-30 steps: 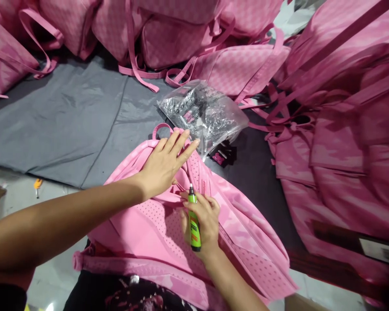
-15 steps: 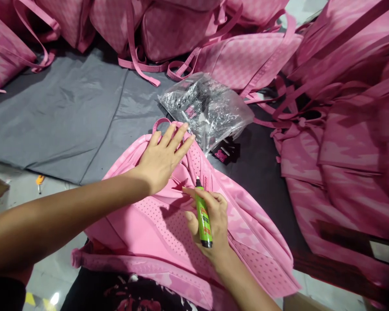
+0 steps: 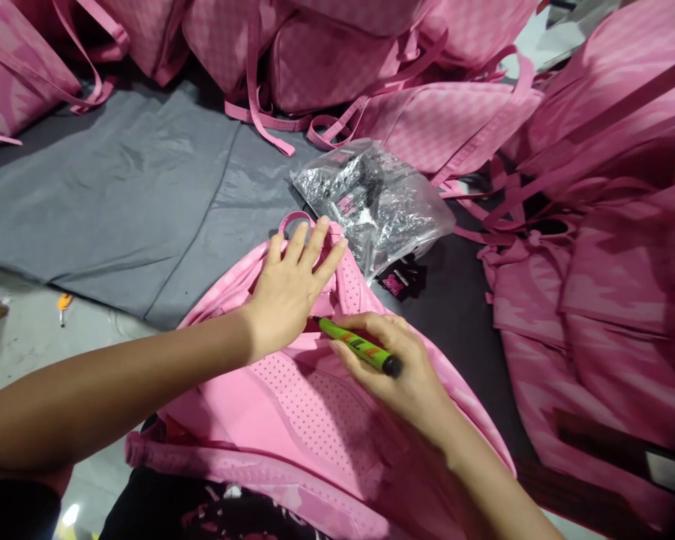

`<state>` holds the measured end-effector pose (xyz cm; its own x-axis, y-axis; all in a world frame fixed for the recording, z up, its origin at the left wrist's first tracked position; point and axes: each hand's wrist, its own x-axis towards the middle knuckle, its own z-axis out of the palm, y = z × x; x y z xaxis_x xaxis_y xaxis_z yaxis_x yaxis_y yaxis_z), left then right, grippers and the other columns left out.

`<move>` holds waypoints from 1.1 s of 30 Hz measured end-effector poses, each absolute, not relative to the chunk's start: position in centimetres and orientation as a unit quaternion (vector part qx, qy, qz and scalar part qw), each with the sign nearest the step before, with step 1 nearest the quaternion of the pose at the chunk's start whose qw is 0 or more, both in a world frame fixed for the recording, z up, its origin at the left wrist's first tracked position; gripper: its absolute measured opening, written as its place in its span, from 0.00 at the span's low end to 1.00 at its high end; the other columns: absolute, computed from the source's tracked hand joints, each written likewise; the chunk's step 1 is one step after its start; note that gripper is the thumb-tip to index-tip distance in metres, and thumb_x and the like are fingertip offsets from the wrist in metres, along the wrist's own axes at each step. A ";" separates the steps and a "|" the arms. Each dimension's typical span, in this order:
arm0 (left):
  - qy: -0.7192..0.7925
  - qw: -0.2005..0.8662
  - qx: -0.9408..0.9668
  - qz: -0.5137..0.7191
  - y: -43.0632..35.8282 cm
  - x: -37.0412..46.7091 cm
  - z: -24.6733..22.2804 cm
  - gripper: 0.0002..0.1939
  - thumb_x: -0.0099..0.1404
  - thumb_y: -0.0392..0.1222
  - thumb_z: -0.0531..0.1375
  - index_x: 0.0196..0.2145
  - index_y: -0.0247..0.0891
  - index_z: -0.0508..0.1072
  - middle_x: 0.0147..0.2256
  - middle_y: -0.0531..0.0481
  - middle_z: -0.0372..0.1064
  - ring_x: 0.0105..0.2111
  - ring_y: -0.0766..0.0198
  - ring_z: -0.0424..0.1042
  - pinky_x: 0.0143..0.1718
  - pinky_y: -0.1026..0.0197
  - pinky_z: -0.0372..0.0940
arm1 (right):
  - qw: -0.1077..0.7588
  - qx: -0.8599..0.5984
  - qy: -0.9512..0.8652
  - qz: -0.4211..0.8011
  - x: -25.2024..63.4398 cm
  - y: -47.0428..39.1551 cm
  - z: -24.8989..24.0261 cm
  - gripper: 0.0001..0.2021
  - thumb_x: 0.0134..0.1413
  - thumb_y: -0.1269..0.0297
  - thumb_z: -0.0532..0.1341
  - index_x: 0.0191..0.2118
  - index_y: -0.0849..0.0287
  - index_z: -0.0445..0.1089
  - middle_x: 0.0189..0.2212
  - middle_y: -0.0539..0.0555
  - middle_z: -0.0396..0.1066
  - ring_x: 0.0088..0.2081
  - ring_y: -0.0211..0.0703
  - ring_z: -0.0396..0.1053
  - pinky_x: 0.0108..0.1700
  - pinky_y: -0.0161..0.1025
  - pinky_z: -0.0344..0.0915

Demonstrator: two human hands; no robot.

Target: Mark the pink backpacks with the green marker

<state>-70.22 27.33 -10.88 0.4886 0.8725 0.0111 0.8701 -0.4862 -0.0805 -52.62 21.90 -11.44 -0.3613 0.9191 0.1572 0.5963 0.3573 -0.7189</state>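
A pink backpack [image 3: 309, 397] lies in front of me with its dotted padded back panel facing up. My left hand [image 3: 289, 289] rests on its upper part, fingers spread, just below the small top loop. In my right hand [image 3: 397, 356] is a green marker pen [image 3: 357, 345] with a black end, held between thumb and fingers. Its tip points left at the backpack beside my left palm; whether it touches the fabric I cannot tell.
A clear plastic bag [image 3: 410, 202] of black tags lies beyond the backpack, with loose black tags [image 3: 402, 279] beside it. Pink checked bags [image 3: 331, 60] line the back, and pink camouflage bags [image 3: 613, 277] pile up at right. Grey cloth [image 3: 118, 195] covers the table.
My right hand has turned the marker from near upright to pointing left, bringing its tip closer to my left palm. My left hand stays spread on the backpack; the view has shifted slightly.
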 end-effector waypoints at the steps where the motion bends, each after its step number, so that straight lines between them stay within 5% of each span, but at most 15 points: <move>1: -0.504 0.039 -0.863 0.018 27.3 -70.2 -10.8 0.50 0.61 0.45 0.65 0.71 0.36 0.40 0.71 0.32 0.30 0.69 0.38 0.42 0.64 0.38 0.45 | 0.269 -0.478 -0.779 0.303 -52.6 22.4 -11.2 0.06 0.58 0.65 0.64 0.42 0.55 0.72 0.38 0.51 0.77 0.37 0.43 0.73 0.43 0.43 0.65; 7: -0.504 0.041 -0.862 0.029 27.1 -70.1 -10.4 0.48 0.62 0.42 0.63 0.71 0.36 0.40 0.71 0.34 0.32 0.67 0.40 0.47 0.64 0.39 0.45 | 0.160 -0.438 -0.823 0.324 -52.8 22.9 -10.4 0.04 0.58 0.68 0.64 0.40 0.55 0.74 0.37 0.52 0.77 0.38 0.42 0.73 0.43 0.42 0.67; 20: -0.501 0.046 -0.864 0.015 27.1 -70.2 -11.0 0.54 0.56 0.44 0.67 0.71 0.34 0.40 0.71 0.34 0.32 0.66 0.40 0.48 0.65 0.41 0.43 | 0.243 -0.461 -0.828 0.207 -53.8 21.0 -11.6 0.05 0.61 0.69 0.62 0.43 0.56 0.72 0.39 0.52 0.78 0.41 0.45 0.73 0.44 0.45 0.62; 33: -0.508 0.037 -0.861 0.005 26.8 -70.4 -10.9 0.47 0.61 0.39 0.62 0.71 0.34 0.41 0.71 0.35 0.32 0.65 0.41 0.49 0.65 0.41 0.43 | 0.129 -0.466 -0.851 0.204 -54.6 22.3 -9.8 0.05 0.56 0.72 0.63 0.37 0.56 0.74 0.31 0.52 0.77 0.35 0.45 0.72 0.41 0.43 0.57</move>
<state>-70.37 26.81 -10.94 0.4843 0.8744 0.0294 0.8738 -0.4816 -0.0676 -54.58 22.30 -9.82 -0.5330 0.8456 0.0292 0.7406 0.4830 -0.4673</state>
